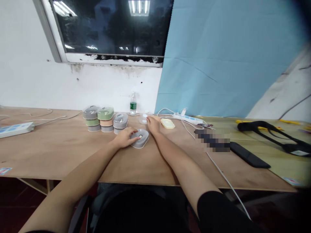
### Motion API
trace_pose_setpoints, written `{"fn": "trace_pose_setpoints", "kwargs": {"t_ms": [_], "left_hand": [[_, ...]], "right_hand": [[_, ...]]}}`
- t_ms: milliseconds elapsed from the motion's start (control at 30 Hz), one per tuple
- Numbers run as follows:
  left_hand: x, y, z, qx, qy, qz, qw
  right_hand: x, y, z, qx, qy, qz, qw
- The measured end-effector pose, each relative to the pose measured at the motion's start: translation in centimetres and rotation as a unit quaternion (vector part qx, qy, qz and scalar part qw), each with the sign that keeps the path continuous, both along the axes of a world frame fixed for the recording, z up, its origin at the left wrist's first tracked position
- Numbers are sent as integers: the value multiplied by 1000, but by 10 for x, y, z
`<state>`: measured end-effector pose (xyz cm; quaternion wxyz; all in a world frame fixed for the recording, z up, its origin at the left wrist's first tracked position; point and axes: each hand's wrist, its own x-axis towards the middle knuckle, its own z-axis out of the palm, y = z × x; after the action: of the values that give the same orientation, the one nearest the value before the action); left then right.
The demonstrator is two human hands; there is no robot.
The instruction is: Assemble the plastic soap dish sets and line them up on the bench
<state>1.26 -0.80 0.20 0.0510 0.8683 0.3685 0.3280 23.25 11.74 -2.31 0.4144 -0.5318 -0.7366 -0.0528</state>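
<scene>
My left hand (126, 137) rests against the left side of a grey oval lidded box (140, 142), its thumb and fingers curled around the edge. A small pale piece shows on that box's top, by the thumb. Farther from me, my right hand (153, 125) reaches over a clear sheet or lid with white round spots (143, 118). Its fingers are bunched at the right edge of that clear thing; what they pinch is too small to tell. Right beside this hand lies a pale yellow open lid or tray (167, 123).
To the left stand stacks of similar boxes in grey, green and peach (105, 114). Behind is a water bottle (133, 103). Power strips (190, 119) and loose cables lie on the wooden table (58, 145). A black flat case (250, 155) and a black strap-like frame (274, 136) are at right.
</scene>
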Motion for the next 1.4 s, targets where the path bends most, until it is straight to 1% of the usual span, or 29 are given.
{"fn": "trace_pose_setpoints", "kwargs": {"t_ms": [100,200,267,367,467,600,700,800,1000,1100,1167,1233,1300,1400], "left_hand": [[0,0,-1,18,24,2,1000],[-1,0,-1,23,33,7,999],[-1,1,-1,24,31,5,999],[-1,1,-1,26,26,-1,999],[0,1,0,27,29,1,999],[-1,1,-1,29,35,2,999],[-1,2,-1,24,36,3,999],[-1,1,-1,22,31,1,999],[-2,1,-1,5,43,3,999],[-4,2,-3,-27,59,-1,998],[-5,3,-7,-53,79,5,996],[-6,4,-10,-77,97,17,992],[-7,5,-12,-99,99,28,990],[-7,5,-12,-128,81,42,987]], "right_hand": [[-1,12,-7,-45,-35,-8,998],[-3,12,-9,-63,-65,12,996],[-3,8,-9,-67,-71,23,995],[-1,3,-8,-55,-65,31,996],[3,3,-9,-45,-57,18,997],[5,3,-11,-78,-80,-11,994],[4,0,-11,-96,-106,-6,990],[5,-4,-10,-97,-115,8,989],[6,-3,-12,-94,-71,41,992],[3,-2,-12,-95,9,37,995],[2,-5,-12,-106,73,33,991],[3,-14,-12,-127,116,51,984],[6,-27,-11,-148,128,97,976],[12,-49,-8,-163,82,179,967]]}}
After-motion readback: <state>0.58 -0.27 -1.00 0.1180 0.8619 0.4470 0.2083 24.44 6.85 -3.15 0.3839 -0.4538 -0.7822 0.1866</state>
